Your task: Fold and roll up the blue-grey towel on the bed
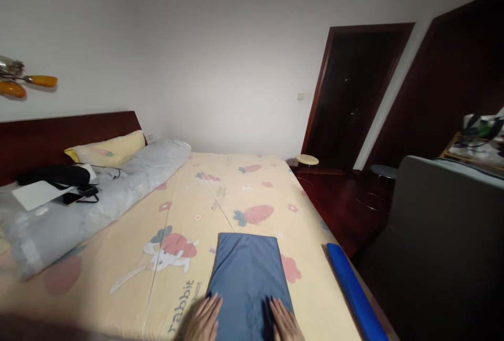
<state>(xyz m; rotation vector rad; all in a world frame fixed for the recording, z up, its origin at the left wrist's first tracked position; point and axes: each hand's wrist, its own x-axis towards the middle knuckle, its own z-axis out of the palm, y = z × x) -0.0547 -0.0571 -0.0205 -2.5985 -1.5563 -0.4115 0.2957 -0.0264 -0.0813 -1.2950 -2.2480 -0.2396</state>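
A dark blue-grey folded cloth [248, 273] lies flat on the bed [212, 189], its lower end cut off by the frame's bottom edge. On the cloth's left edge rests my left hand [205, 317], fingers stretched out and pointing forward. My right hand [284, 321] lies at the right side of the cloth, its fingers also extended and flat. Neither hand grips anything. A bright blue long roll [354, 291] sits along the bed's right edge, to the right of my right hand.
A grey rolled quilt [102, 204] stretches across the bed's left side, with a black pouch [53, 176] and a white sheet [37, 195] on it. Behind it lies a yellow pillow [110, 150]. Stools [307, 160] and a dark grey panel [444, 246] stand right of the bed.
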